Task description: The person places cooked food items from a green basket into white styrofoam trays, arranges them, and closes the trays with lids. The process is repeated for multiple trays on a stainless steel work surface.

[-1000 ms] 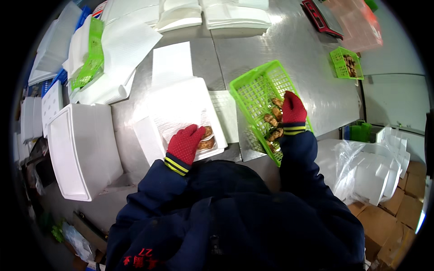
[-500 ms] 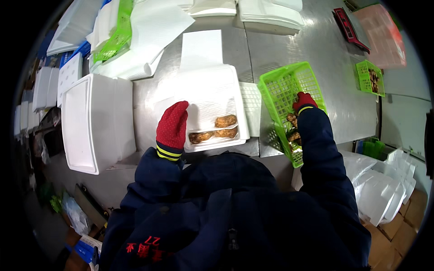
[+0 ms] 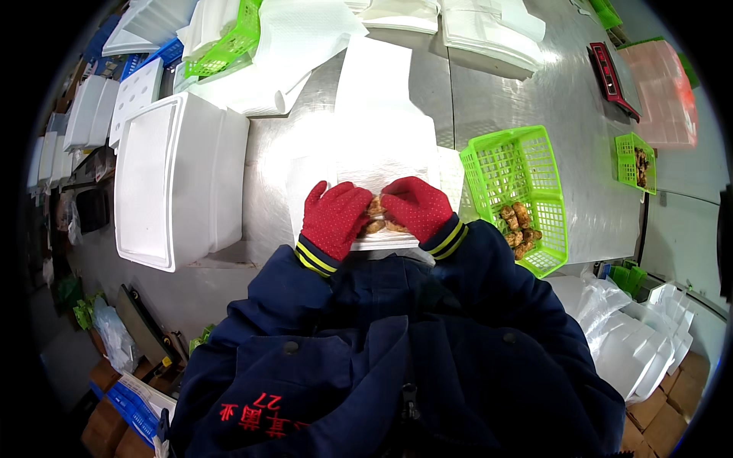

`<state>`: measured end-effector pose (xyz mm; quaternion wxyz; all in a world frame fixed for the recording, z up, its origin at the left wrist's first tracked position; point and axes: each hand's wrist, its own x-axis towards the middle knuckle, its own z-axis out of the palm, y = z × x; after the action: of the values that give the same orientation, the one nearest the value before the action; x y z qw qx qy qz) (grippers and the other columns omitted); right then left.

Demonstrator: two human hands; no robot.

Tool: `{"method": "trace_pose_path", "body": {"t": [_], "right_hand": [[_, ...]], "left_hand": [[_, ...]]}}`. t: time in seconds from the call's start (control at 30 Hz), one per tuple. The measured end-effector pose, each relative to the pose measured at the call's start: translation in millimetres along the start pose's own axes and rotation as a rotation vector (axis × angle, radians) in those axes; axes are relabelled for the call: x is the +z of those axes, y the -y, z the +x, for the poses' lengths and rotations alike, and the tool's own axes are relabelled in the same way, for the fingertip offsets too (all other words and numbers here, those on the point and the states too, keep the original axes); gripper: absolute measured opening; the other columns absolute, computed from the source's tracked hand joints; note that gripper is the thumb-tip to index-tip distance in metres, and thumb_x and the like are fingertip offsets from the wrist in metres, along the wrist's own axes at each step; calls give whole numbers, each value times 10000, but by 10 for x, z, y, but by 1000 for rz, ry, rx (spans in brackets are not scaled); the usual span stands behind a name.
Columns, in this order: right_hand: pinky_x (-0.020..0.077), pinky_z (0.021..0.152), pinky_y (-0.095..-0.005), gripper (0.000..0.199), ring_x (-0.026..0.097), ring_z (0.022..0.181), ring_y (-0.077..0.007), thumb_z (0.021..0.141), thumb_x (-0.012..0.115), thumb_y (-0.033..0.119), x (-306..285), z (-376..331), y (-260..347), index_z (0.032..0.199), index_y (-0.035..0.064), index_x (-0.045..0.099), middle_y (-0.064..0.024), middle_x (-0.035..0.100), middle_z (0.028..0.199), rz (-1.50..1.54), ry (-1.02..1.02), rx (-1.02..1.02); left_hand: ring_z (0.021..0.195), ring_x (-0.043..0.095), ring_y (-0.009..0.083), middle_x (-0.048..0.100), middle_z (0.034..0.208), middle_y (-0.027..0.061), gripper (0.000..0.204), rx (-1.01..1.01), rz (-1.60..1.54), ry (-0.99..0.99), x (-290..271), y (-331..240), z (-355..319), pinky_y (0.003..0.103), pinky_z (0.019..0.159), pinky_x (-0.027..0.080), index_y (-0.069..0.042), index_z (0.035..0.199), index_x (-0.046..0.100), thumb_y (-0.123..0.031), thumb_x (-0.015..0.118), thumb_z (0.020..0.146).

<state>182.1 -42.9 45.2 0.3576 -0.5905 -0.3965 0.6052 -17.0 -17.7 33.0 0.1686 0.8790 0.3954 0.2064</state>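
Note:
My left hand [image 3: 336, 217], in a red dotted glove, bends its fingers round the left side of a stubby brown mushroom [image 3: 374, 205]. From the right my right hand [image 3: 417, 209], gloved alike, pinches at the same mushroom, so gloves cover part of it. Both hands are over the near end of a white foam tray [image 3: 385, 246] lined with white paper [image 3: 382, 164]. More brown mushrooms [image 3: 374, 227] lie in a row along the tray's near edge, partly hidden. To the right, a green plastic basket [image 3: 513, 162] holds several loose brown mushrooms [image 3: 521, 215] at its near end.
A large white foam box [image 3: 183, 183] stands at the left on the metal table [image 3: 584, 191]. White sheets [image 3: 489, 34] are stacked at the back. A red scale [image 3: 611, 80] and a small green basket [image 3: 632, 145] sit far right. Clear plastic bags [image 3: 611, 305] hang below right.
My right hand has left the green basket and come to the tray beside my left hand. Both now close over the mushroom there. The whole view has shifted slightly.

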Motion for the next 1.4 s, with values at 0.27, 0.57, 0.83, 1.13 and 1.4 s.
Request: {"method": "trace_pose_path", "body": {"t": [0.27, 0.57, 0.83, 1.13, 1.4], "right_hand": [[387, 556, -379, 130, 573, 786, -207, 712, 625, 182, -268, 43, -93, 837, 150, 634, 36, 586, 806, -1385, 12, -832], [492, 648, -315, 446, 593, 724, -209, 701, 782, 258, -528, 357, -32, 1045, 8, 647, -100, 621, 801, -502, -446, -305], [499, 672, -292, 321, 614, 731, -154, 742, 771, 226, -604, 388, -83, 915, -4, 632, -72, 639, 780, -176, -205, -182], [500, 754, -321, 417, 607, 882, -184, 796, 727, 215, -659, 273, -58, 1122, 7, 571, -97, 632, 1004, -217, -213, -185], [520, 758, -361, 280, 643, 865, -282, 790, 671, 102, -220, -30, -237, 1060, 49, 618, -114, 657, 997, -723, -131, -775]], "left_hand": [[1156, 510, 208, 606, 1009, -12, 343, 46, 222, 56, 204, 144, -73, 539, 1036, 272, -187, 1079, 624, -167, 661, 738], [1096, 550, 346, 618, 1112, 164, 380, -212, -197, -367, -59, 407, -15, 407, 946, 435, -49, 1178, 597, -12, 652, 804], [1213, 480, 255, 499, 1307, 106, 580, -360, -463, -242, 128, 537, -17, 387, 1003, 395, -73, 1243, 503, -120, 789, 740], [1242, 445, 325, 481, 1315, 163, 537, -370, -448, -243, 169, 486, 25, 406, 1022, 389, -75, 1154, 589, -203, 828, 691], [1093, 536, 353, 568, 1165, 126, 311, 38, 30, -199, -5, 289, -85, 433, 858, 460, -107, 905, 684, -117, 807, 620]]}}
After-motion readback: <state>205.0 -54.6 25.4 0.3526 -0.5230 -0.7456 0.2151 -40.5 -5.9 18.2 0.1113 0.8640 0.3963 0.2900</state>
